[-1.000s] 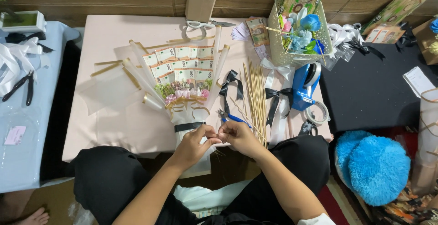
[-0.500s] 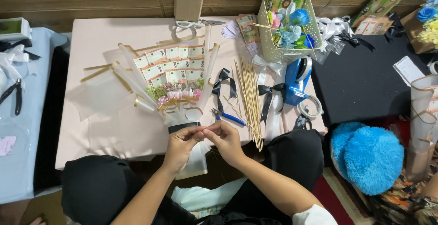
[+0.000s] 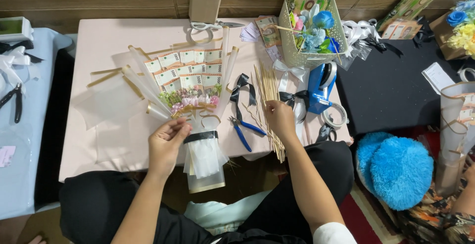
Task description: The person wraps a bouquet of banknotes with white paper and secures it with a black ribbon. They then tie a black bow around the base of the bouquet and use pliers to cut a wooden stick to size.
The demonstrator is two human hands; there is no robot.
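home craft corner, ribbons (image 3: 243,89), skewers (image 3: 269,106)

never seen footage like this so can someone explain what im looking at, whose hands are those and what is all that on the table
There is no machine here: a camera worn on a person's head looks down at that person's own two bare hands. The pink table holds a bouquet made of banknotes and small flowers in clear wrap. The left hand touches its wrap above the black band. The right hand rests on a bundle of wooden skewers. Nearby lie blue-handled pliers, a blue tape dispenser and a basket of flowers.
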